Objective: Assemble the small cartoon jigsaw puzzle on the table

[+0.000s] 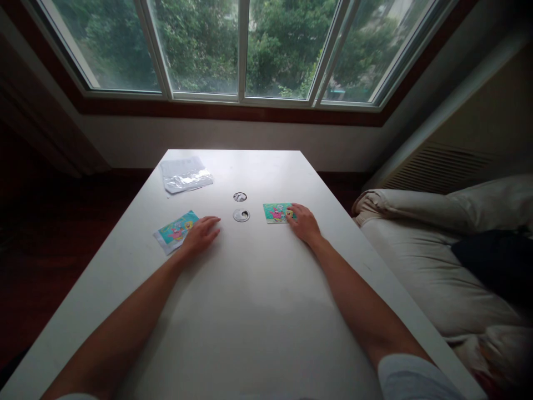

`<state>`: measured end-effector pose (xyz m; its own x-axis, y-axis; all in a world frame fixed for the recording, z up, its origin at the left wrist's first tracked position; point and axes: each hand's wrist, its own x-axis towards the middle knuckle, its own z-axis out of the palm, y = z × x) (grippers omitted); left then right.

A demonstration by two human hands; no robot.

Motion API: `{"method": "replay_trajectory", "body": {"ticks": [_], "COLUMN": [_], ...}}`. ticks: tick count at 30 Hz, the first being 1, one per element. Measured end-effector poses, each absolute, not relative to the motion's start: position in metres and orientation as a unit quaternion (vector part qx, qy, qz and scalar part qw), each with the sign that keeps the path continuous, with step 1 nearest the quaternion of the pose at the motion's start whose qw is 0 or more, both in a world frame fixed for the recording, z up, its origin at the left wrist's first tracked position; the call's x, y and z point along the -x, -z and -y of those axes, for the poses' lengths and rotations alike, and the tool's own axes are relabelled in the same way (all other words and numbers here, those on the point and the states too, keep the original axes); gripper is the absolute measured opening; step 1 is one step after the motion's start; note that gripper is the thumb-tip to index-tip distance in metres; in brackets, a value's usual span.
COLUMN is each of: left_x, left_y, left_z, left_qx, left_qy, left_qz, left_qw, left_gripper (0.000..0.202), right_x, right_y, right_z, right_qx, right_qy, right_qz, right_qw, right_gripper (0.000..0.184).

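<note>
Both my arms stretch out over a white table (250, 311). My left hand (201, 233) lies flat with fingers out, beside the right edge of a teal cartoon picture card (177, 229) that rests on a clear sleeve. My right hand (303, 222) lies flat too, its fingertips on the right edge of a second teal cartoon card (275, 213). Neither hand grips anything. Between the hands sit two small round silvery pieces, one (241, 215) nearer me and the other (240, 196) just behind it.
A crinkled clear plastic bag with paper (184, 174) lies at the table's far left. A cream sofa with cushions (441, 261) stands close on the right. Large windows (241, 50) run behind the table. Dark wooden floor (54, 233) is on the left.
</note>
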<state>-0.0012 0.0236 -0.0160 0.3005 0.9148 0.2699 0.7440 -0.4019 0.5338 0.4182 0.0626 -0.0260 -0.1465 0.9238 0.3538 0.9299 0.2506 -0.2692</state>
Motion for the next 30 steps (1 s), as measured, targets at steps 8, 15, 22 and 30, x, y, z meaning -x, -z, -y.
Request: {"method": "replay_trajectory", "body": {"ticks": [8, 15, 22, 30], "left_x": [0.026, 0.010, -0.021, -0.028], "left_y": [0.018, 0.010, 0.012, 0.025], "left_z": [-0.041, -0.026, -0.004, -0.005], "left_qx": [-0.726, -0.783, -0.846, -0.857], "left_qy": [-0.320, -0.271, -0.203, -0.098], "left_qz": [-0.589, -0.553, -0.490, -0.503], "left_qw": [0.154, 0.092, 0.057, 0.049], "left_gripper": [0.043, 0.034, 0.045, 0.078], "right_x": [-0.377, -0.391, -0.354, -0.316], "right_y": [0.028, 0.028, 0.018, 0.018], "right_z": [-0.049, -0.059, -0.031, -0.009], "right_qx": [0.589, 0.579, 0.542, 0.449], "right_qy": [0.002, -0.021, -0.021, -0.039], "right_qz": [0.786, 0.787, 0.815, 0.886], "right_qw": [0.187, 0.213, 0.204, 0.107], "right_gripper": [0.048, 0.038, 0.046, 0.059]}}
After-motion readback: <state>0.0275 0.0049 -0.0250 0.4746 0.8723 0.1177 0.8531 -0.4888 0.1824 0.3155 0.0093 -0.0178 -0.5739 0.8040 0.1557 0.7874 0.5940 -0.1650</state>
